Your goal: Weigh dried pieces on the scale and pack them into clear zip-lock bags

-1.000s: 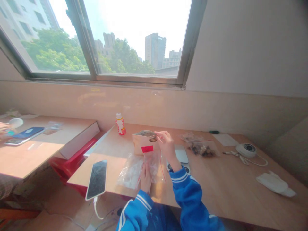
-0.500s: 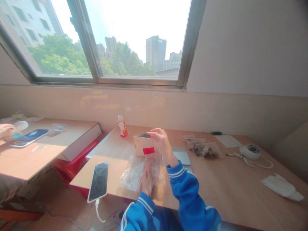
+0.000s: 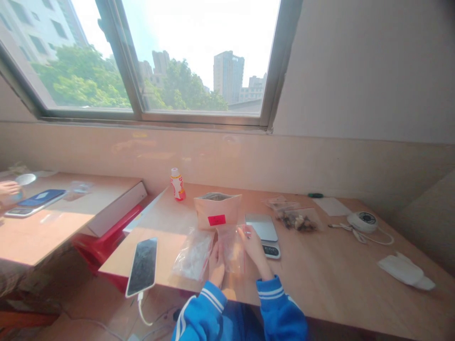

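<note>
Below the paper pouch (image 3: 217, 210), the left hand (image 3: 216, 269) and lowered right hand (image 3: 253, 247) grip a clear bag (image 3: 231, 250)

Smartphone (image 3: 142, 267) on charging cable; small drink bottle (image 3: 177, 185) by wall; white cloth (image 3: 405, 271) on desk.

Your right hand (image 3: 254, 248) is operating just beside the digital scale (image 3: 263, 235), which is obstructing forward passage. The kraft pouch (image 3: 217, 210) is blocking ahead of your left hand (image 3: 216, 266). Open tabletop (image 3: 337, 279) is extending right of the scale.
</note>
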Available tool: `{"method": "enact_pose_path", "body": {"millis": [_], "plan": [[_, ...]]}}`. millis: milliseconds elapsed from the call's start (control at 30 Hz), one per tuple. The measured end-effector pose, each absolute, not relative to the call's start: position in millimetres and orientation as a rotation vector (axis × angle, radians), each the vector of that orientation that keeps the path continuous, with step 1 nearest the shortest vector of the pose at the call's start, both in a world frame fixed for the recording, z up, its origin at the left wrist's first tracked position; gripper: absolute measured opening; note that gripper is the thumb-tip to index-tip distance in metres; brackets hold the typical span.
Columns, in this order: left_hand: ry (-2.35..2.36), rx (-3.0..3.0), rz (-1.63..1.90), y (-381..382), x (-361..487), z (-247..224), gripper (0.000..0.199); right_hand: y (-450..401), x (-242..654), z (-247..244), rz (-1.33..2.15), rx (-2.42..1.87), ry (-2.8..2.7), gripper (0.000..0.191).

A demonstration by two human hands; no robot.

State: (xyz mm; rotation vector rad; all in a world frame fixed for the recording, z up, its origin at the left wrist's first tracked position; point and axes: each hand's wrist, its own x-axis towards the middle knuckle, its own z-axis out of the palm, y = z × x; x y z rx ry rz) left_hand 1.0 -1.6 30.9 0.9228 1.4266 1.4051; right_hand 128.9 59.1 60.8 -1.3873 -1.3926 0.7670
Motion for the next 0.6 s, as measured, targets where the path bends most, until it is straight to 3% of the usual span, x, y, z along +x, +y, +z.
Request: {"method": "enact_pose_path", "body": {"millis": [233,600], "plan": [[1.223,1.057,1.332,-0.3,9.1,39.6,0.047,53.0,151.5,77.5,0.871,-1.398,-1.156,0.044],[1.325,1.003,1.256,7.3,5.5,73.8,0.054,48.3,151.4,79.2,0.792,-1.282,-1.261,0.034]]}}
